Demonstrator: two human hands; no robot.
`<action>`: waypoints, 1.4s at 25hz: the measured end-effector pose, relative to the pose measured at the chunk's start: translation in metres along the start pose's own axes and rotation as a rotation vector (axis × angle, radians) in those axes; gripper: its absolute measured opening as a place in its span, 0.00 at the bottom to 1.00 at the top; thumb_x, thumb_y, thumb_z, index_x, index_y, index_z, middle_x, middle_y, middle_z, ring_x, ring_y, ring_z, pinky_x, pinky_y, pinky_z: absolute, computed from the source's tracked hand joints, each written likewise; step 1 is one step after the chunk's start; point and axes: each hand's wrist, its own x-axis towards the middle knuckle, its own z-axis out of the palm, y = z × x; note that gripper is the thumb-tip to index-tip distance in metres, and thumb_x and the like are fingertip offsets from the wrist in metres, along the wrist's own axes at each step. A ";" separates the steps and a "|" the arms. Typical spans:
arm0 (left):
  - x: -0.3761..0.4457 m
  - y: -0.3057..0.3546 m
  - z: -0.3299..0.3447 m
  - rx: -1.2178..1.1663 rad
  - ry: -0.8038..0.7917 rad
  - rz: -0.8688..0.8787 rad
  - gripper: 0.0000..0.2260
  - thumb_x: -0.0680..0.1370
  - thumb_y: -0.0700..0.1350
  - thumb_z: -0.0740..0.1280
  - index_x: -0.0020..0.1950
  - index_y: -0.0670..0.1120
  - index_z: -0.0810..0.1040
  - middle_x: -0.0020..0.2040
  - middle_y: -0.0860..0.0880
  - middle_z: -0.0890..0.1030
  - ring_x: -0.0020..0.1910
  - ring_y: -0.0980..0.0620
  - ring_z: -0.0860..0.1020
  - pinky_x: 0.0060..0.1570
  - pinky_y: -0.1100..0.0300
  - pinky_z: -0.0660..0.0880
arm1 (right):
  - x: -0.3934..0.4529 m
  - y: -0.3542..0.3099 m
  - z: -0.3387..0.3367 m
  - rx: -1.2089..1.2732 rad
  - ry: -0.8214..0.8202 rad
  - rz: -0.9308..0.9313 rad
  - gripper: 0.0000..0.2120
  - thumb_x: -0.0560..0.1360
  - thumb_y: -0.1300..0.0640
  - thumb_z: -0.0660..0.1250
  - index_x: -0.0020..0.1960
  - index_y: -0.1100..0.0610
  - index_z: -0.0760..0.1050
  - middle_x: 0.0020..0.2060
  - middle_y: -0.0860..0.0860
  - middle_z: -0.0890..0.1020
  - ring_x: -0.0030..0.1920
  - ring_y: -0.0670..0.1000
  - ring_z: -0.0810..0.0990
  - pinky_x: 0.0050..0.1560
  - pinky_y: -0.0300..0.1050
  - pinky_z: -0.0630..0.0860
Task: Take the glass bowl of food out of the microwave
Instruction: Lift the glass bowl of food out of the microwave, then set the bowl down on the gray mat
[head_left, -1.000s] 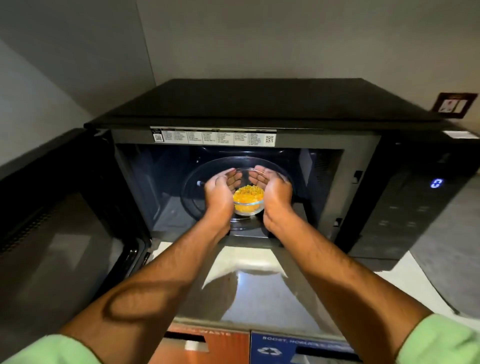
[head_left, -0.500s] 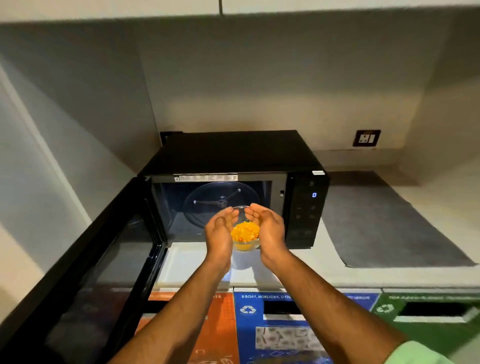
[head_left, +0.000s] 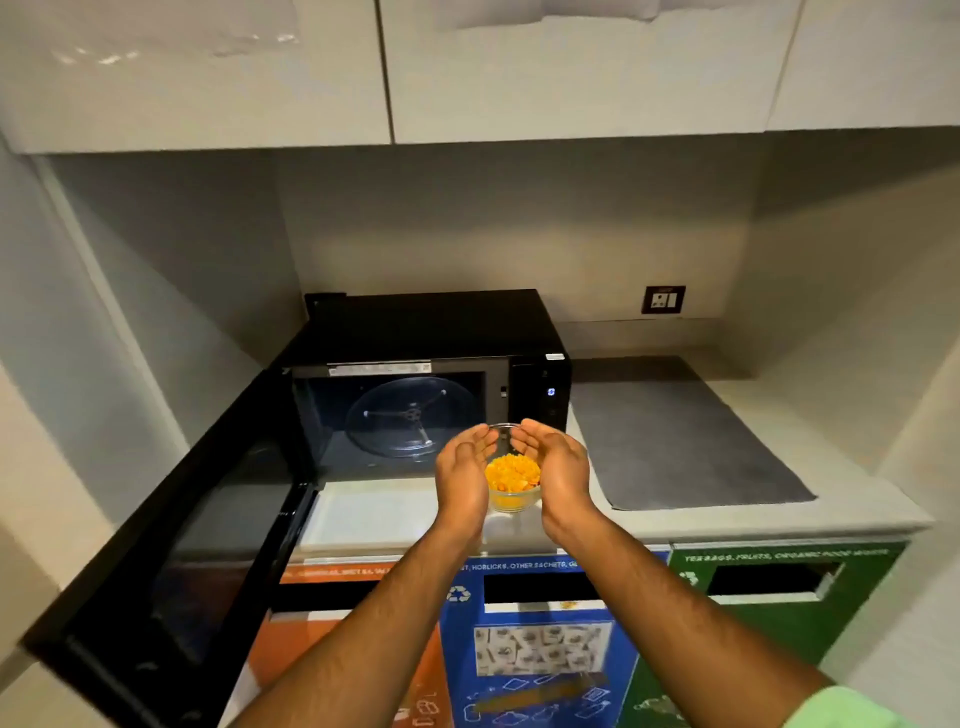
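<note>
A small glass bowl (head_left: 511, 483) of yellow-orange food is held in the air in front of the black microwave (head_left: 431, 332), above the counter's front strip. My left hand (head_left: 462, 480) cups its left side and my right hand (head_left: 558, 475) cups its right side. The microwave's door (head_left: 176, 540) hangs wide open to the left. Inside the cavity only the bare glass turntable (head_left: 410, 418) is seen.
A grey mat (head_left: 680, 441) lies on the white counter (head_left: 852, 499) right of the microwave. Below the counter's edge stand orange (head_left: 332, 670), blue (head_left: 540, 665) and green (head_left: 779, 608) waste bins. White cabinets (head_left: 571, 67) hang overhead; a wall socket (head_left: 663, 300) is at the back right.
The bowl came out of the microwave cavity between both hands and now sits lower and nearer to me, over the counter. My view has backed away and risen.
</note>
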 end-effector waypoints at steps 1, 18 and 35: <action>-0.004 -0.004 0.011 0.002 -0.010 0.012 0.17 0.83 0.40 0.54 0.64 0.40 0.79 0.60 0.41 0.84 0.61 0.44 0.82 0.68 0.48 0.75 | 0.002 -0.004 -0.012 0.001 0.002 -0.003 0.15 0.82 0.59 0.58 0.61 0.60 0.82 0.51 0.56 0.87 0.52 0.54 0.87 0.51 0.43 0.82; 0.009 -0.096 0.214 -0.031 -0.019 -0.041 0.18 0.85 0.40 0.51 0.66 0.37 0.77 0.61 0.39 0.83 0.60 0.43 0.82 0.57 0.54 0.80 | 0.132 -0.064 -0.194 -0.119 0.068 0.107 0.12 0.79 0.57 0.63 0.56 0.58 0.83 0.49 0.55 0.88 0.48 0.58 0.87 0.46 0.49 0.85; 0.148 -0.204 0.343 0.112 -0.243 -0.254 0.18 0.78 0.39 0.65 0.68 0.38 0.73 0.62 0.35 0.79 0.54 0.41 0.81 0.53 0.51 0.80 | 0.330 -0.015 -0.274 -0.002 0.532 -0.101 0.11 0.80 0.69 0.60 0.60 0.71 0.76 0.49 0.63 0.82 0.44 0.49 0.84 0.59 0.50 0.79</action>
